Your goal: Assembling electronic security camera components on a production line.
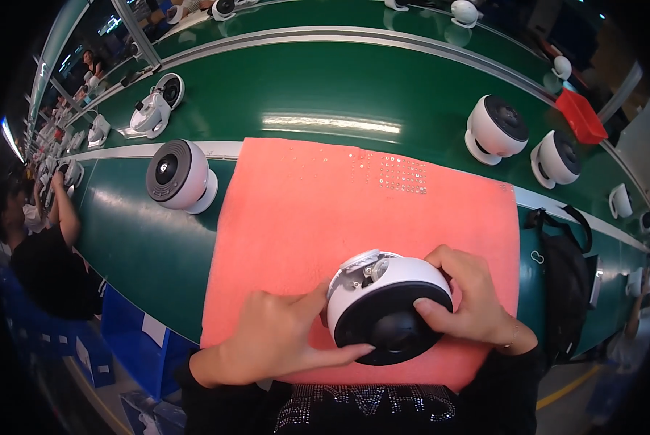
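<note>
A round white device housing with a black domed front [390, 322] rests on the pink mat [296, 210] close to me, its black face tilted toward me. Its upper side is open and some clear and white inner parts show there. My left hand [274, 330] grips the left side, thumb along the lower rim of the black front and fingers at the white shell. From the right, my right hand [473, 301] holds it, thumb on the black face and fingers behind the shell. Fingertips behind the housing are hidden.
Small shiny screws [403, 175] lie in rows at the mat's far edge. Similar white round device [181, 176] stands to the left; another device [495, 130] stands at the far right on the green belt. A black bag [565, 283], red bin [581, 116] and co-worker [50, 268] flank me.
</note>
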`<action>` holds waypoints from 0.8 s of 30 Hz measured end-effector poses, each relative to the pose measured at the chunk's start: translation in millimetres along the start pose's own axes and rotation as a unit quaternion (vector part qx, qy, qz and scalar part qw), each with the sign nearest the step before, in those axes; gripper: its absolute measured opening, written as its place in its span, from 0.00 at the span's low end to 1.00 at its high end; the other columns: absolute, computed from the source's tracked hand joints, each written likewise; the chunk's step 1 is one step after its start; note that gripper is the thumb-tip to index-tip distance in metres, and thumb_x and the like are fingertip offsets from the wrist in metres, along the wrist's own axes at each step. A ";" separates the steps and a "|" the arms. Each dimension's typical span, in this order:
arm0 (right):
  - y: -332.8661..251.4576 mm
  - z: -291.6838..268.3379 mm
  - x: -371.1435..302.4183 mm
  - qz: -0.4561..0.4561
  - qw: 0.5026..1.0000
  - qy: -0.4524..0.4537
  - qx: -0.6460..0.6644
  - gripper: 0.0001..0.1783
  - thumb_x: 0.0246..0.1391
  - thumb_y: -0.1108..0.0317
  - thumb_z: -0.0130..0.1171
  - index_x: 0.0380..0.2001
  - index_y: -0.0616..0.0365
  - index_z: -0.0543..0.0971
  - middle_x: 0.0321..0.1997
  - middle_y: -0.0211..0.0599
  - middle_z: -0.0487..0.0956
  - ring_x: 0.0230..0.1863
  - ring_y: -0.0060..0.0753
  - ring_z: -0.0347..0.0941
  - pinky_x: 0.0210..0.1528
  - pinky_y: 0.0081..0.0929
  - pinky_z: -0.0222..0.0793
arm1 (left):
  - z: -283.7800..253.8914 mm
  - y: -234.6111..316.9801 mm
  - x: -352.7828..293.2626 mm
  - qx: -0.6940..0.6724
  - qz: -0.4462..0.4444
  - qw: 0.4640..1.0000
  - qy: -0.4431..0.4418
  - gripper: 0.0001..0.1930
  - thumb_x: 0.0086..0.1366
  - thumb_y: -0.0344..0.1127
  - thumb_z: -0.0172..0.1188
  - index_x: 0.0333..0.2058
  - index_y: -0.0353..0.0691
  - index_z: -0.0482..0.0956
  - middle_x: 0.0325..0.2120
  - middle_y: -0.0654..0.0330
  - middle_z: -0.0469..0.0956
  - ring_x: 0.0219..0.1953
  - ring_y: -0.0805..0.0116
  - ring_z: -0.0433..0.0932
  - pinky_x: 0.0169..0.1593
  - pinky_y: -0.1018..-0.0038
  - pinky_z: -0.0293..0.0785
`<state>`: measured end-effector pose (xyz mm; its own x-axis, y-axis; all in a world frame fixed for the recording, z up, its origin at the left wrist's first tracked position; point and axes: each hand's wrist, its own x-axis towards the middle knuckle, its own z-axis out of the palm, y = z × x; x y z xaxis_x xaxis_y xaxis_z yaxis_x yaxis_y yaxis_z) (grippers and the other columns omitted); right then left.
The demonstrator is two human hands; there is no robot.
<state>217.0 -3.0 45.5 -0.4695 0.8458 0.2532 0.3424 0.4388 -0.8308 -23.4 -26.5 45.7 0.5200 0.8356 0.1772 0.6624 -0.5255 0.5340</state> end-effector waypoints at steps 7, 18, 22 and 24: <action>15.8 0.3 2.8 0.043 0.981 -0.074 -0.172 0.19 0.48 0.53 0.54 0.18 0.60 0.73 0.17 0.40 0.72 0.18 0.40 0.69 0.20 0.32 0.62 | -14.6 0.3 14.2 0.052 -0.073 0.986 -0.140 0.22 0.41 0.54 0.67 0.17 0.38 0.77 0.09 0.58 0.72 0.14 0.64 0.75 0.20 0.76 0.69; 16.2 -9.4 6.8 -0.063 0.967 0.001 -0.248 0.19 0.44 0.50 0.57 0.21 0.57 0.74 0.23 0.35 0.72 0.23 0.36 0.69 0.24 0.33 0.61 | -4.7 3.3 23.2 0.057 -0.063 0.986 -0.146 0.26 0.46 0.58 0.61 0.13 0.37 0.75 0.05 0.58 0.67 0.10 0.60 0.69 0.18 0.71 0.64; -3.5 0.0 -4.5 -0.207 0.955 -0.057 -0.205 0.22 0.38 0.54 0.62 0.34 0.57 0.75 0.36 0.33 0.71 0.40 0.35 0.67 0.41 0.32 0.59 | -4.5 -0.9 23.4 0.046 -0.044 0.988 -0.143 0.27 0.47 0.60 0.60 0.13 0.37 0.75 0.04 0.57 0.65 0.09 0.58 0.68 0.17 0.69 0.64; -12.0 -4.4 -4.4 -0.200 0.957 -0.130 -0.166 0.21 0.41 0.63 0.60 0.41 0.56 0.74 0.44 0.37 0.70 0.47 0.36 0.66 0.45 0.33 0.58 | -6.8 -0.3 21.3 0.053 -0.041 0.988 -0.140 0.27 0.47 0.60 0.60 0.13 0.37 0.75 0.04 0.57 0.65 0.09 0.58 0.68 0.17 0.68 0.64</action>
<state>218.6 -10.7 56.6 -0.7889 0.5049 0.3503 0.3121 0.8202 -0.4794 -16.2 -7.5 54.9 0.5816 0.8065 -0.1065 0.7531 -0.4842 0.4455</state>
